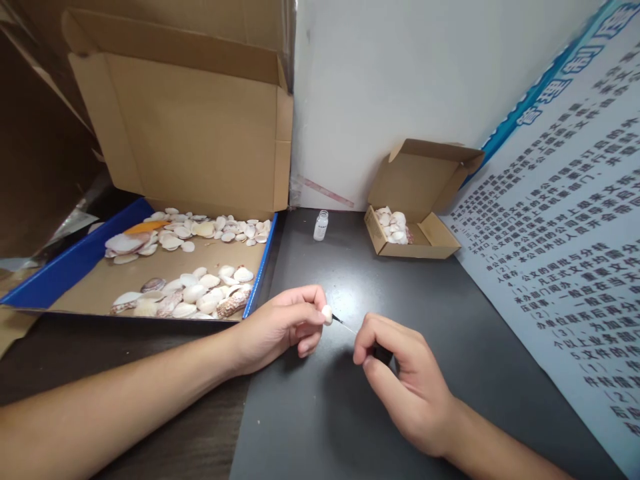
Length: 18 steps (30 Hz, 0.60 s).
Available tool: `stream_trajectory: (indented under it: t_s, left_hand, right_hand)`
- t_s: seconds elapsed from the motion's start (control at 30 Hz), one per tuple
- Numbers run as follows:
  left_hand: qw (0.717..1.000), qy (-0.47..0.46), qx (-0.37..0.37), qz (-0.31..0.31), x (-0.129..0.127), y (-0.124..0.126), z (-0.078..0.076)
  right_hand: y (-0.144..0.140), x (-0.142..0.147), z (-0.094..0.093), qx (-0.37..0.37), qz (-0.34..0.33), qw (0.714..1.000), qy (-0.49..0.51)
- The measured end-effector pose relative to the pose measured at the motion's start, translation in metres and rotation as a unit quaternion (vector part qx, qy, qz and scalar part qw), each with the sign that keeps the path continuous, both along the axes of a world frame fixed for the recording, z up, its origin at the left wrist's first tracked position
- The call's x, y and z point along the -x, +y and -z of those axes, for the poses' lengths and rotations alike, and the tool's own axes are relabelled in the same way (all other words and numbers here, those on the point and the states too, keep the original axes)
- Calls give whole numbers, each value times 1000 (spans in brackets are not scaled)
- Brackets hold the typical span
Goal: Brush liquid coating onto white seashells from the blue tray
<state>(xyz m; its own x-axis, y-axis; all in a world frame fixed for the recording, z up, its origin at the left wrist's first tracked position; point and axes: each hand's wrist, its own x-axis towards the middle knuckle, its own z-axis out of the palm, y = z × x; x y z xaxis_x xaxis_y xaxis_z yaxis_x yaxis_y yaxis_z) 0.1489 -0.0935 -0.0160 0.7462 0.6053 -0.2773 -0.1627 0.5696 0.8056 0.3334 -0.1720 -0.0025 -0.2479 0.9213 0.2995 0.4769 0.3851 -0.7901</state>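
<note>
Two hands engaged: left hand (280,327) pinches a small shell (327,314), right hand (400,373) clamps a thin needle tool (345,325), tip at the shell. Risk, I'd say: shell could slip sideways from the fingertips and the tip skid toward them.

Both forearms reach in over the dark table (450,300). The left hand (280,327) lies on its side, thumb and forefinger pinched together. The right hand (400,380) hovers just beside it, fingertips closed in a pinch.

Small pale shell (327,314) pinched at fingertips; thin needle (345,324) touching it.
</note>
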Motion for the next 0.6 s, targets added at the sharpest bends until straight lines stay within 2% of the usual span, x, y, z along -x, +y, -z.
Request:
stream_trajectory:
  t_s: [0.1,0.23,0.43,0.6]
  left_hand:
    - [1000,-2,2,-3,0,0,0]
    - [1000,4,1,-8,0,0,-1]
    - [1000,-2,1,-5,0,1,0]
    - [1000,-2,4,-3,0,0,1]
  right_hand:
    - [-1,1,-1,4,-23,1000,-9]
    - [1,1,0,50,2,998,-42]
    - [-1,0,-3,-12,-38,999,6]
    - [-1,1,-3,-1,-32,999,-6]
